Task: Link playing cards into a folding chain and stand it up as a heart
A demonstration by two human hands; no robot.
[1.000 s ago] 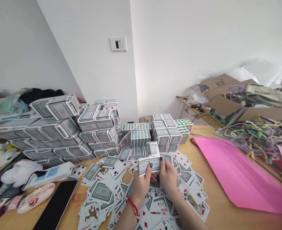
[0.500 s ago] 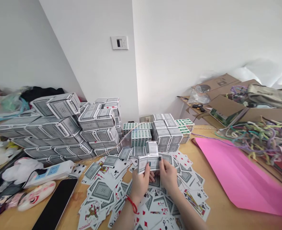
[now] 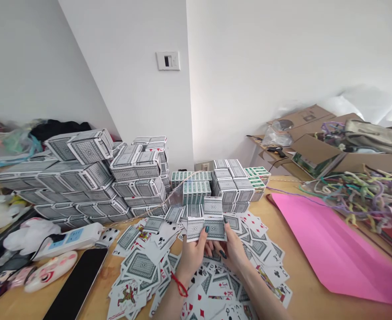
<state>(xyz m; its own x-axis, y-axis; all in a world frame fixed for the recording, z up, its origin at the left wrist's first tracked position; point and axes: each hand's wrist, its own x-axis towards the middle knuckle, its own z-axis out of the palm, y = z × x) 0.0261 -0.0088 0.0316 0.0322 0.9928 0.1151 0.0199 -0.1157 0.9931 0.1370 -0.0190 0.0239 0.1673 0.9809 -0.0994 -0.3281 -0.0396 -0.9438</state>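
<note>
Above the loose playing cards [image 3: 141, 266] on the tabletop [image 3: 310, 304], your left hand [image 3: 195, 253] and right hand [image 3: 233, 251] are pinching joined patterned cards [image 3: 206, 228] between thumbs and fingers, while stacked card blocks [image 3: 138, 163] stand behind, and the phone [image 3: 77, 284] and power strip [image 3: 71, 240] lie at left.

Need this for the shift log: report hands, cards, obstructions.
Left hand and right hand both gripping patterned-back playing cards. Loose cards spread beneath. Smartphone off left, clear of both hands.

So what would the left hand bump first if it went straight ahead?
Beyond the folded cards it holds, the left hand would probably meet the grey-patterned cards before the green striped boxes, though its height is hard to judge.
</note>
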